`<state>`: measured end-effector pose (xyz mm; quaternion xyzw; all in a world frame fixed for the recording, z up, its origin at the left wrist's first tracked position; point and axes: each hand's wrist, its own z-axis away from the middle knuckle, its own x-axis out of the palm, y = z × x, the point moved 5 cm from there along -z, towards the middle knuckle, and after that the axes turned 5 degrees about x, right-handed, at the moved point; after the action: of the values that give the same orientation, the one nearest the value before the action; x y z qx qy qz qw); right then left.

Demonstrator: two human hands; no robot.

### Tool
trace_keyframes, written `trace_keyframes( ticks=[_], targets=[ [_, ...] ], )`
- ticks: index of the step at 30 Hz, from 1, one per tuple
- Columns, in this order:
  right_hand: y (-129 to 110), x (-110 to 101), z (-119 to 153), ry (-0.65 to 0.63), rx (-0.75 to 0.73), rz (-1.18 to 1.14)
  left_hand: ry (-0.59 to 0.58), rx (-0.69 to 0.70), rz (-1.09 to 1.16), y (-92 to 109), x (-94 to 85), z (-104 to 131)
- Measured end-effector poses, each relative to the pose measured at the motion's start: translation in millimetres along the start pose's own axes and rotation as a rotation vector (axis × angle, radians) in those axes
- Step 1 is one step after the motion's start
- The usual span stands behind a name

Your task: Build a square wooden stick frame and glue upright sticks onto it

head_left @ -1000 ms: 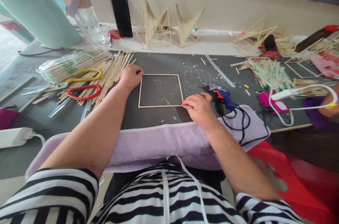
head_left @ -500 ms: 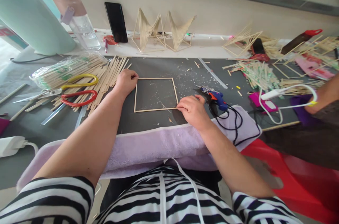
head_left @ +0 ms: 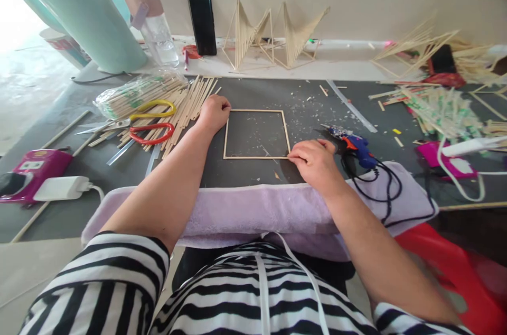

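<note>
A square frame of thin wooden sticks [head_left: 256,157] lies flat on the grey table [head_left: 257,134]. My left hand [head_left: 215,113] pinches its far left corner, fingers curled together. At the near right corner, my right hand [head_left: 316,161] closes thumb and fingertips on the frame. A blue and orange glue gun [head_left: 358,149] rests just right of my right hand, its black cord looping onto a lilac towel [head_left: 245,211]. Left of my left hand is a pile of loose wooden sticks [head_left: 194,100], with red-and-yellow-handled scissors [head_left: 152,134] lying over it.
At the back stand a phone [head_left: 202,24], a water bottle [head_left: 158,34] and stick models [head_left: 247,34]. A clear glue stick [head_left: 352,106] lies right of the frame. Pink power sockets [head_left: 51,168] sit far left, another socket [head_left: 443,158] right. Wrapped sticks [head_left: 443,108] lie at right.
The whole view has shifted, so things appear further right and the left socket shows more. Both hands keep hold of the same frame corners.
</note>
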<state>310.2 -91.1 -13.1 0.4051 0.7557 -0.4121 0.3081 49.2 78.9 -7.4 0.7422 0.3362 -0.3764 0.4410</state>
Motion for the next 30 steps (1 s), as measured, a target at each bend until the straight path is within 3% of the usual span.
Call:
trace_keyframes(
  ticks=[30],
  targets=[
    [0.9, -0.2, -2.3, -0.005, -0.033, -0.028, -0.006, 0.002, -0.008, 0.9, -1.3, -2.4]
  ],
)
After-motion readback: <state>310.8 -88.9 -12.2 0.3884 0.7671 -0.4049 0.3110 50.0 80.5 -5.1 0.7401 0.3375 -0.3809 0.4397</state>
